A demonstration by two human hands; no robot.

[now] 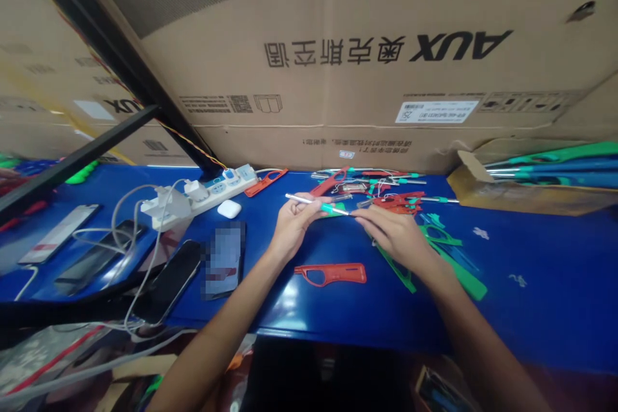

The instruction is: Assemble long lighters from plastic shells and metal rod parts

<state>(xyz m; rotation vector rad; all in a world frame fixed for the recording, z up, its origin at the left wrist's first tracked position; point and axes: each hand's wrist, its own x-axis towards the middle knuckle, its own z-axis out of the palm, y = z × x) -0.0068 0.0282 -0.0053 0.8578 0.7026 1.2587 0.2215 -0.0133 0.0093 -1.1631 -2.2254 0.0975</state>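
Silver and green, a thin tube (332,208) is pinched in the left hand (298,215); the right hand (398,233) meets its end, whether gripping I can't tell. An orange handle (338,273) lies bodyward of both.

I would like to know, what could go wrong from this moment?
The slim metal rod might slip, as the left hand and right hand hold it by the fingers. The right forearm passes close to the green plastic shell and might push it. The red plastic shell, lying between the forearms, could get bumped.
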